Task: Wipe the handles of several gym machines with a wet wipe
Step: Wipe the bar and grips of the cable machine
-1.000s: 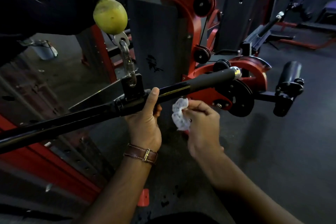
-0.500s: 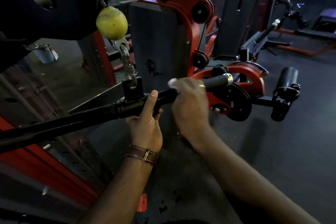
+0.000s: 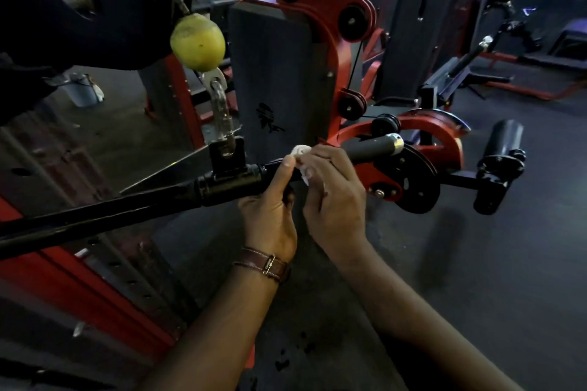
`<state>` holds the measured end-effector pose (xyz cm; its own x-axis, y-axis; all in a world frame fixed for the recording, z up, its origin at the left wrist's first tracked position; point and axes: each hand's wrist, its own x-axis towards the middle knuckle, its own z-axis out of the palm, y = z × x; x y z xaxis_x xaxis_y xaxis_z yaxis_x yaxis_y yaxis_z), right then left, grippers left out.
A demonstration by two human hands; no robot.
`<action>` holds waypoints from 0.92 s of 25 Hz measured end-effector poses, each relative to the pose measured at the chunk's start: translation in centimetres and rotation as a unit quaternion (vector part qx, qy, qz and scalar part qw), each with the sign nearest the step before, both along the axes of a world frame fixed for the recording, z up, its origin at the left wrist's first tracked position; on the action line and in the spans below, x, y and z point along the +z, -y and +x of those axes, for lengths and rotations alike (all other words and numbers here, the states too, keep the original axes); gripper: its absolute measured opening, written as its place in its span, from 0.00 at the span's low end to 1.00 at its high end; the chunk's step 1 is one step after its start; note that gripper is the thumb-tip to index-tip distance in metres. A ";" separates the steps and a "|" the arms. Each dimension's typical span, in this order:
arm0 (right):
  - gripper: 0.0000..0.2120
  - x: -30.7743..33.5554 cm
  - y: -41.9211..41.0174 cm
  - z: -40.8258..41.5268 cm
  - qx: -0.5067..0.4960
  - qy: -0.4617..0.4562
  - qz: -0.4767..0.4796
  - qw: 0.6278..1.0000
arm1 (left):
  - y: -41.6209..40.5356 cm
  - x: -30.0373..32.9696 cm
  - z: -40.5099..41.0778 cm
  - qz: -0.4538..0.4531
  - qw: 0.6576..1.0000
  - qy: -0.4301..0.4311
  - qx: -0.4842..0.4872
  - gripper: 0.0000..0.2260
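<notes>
From the head view, your left hand (image 3: 270, 216) grips the long black bar (image 3: 127, 209) from below, thumb up along its near side, just right of the collar where the metal clip (image 3: 222, 114) hooks in; a brown leather strap (image 3: 263, 263) sits on that wrist; your right hand (image 3: 333, 197) lies over the bar right beside the left, fingers curled round the bar with the white wet wipe (image 3: 300, 152) pressed between palm and metal, a bunched corner of it showing above your fingers; the dark rubber grip (image 3: 371, 146) with its silver end cap juts out past your right hand; a yellow-green ball (image 3: 197, 42) hangs on the cable above the clip; behind stands a red machine frame (image 3: 336, 28) with black pulleys, and a black padded roller (image 3: 505, 140) lies off to the right on the dark floor (image 3: 476, 279).
</notes>
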<state>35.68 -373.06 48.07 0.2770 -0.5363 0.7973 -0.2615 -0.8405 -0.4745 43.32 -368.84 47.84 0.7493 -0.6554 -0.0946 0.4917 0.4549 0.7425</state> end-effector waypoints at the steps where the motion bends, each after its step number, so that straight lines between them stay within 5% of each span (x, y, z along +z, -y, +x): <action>1: 0.09 -0.1 0.3 -0.7 -0.020 0.037 0.054 0.998 | 0.4 0.0 -0.1 0.005 1.000 -0.017 0.005 0.12; 3: 0.08 -0.3 1.3 -1.6 -0.070 0.184 0.279 0.940 | 1.2 0.4 -0.4 0.015 0.999 -0.037 0.021 0.09; 5: 0.06 0.2 2.3 -1.6 -0.011 0.390 0.518 0.762 | 1.6 0.5 -0.7 0.021 0.999 -0.025 0.029 0.10; 7: 0.09 0.8 2.5 -0.8 0.111 0.476 0.624 0.610 | 1.7 0.4 -1.0 0.012 0.999 -0.017 0.030 0.09; 12: 0.14 1.7 1.9 0.0 0.267 0.319 0.669 0.616 | 2.0 0.4 -1.2 0.005 1.000 -0.001 0.026 0.05; 15: 0.17 1.5 4.7 -1.0 0.283 0.459 0.681 0.496 | 2.3 0.6 -1.4 0.009 0.998 -0.026 0.052 0.11; 17: 0.18 1.4 4.0 -1.1 0.280 0.439 0.675 0.523 | 2.4 0.4 -1.4 0.007 0.998 -0.025 0.050 0.10; 21: 0.11 0.8 0.2 -1.5 0.209 0.263 0.581 0.741 | 2.4 -0.7 -1.0 0.005 1.000 0.018 -0.016 0.13; 23: 0.05 0.1 0.4 -3.4 0.070 0.206 0.387 0.896 | 2.5 -0.3 -1.5 0.001 0.998 0.023 -0.063 0.23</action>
<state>32.32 -373.50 48.16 0.1527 -0.9558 0.2512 0.1525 -0.2283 -0.9616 41.87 -371.34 47.55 0.6644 -0.7446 -0.0644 0.5106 0.3892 0.7667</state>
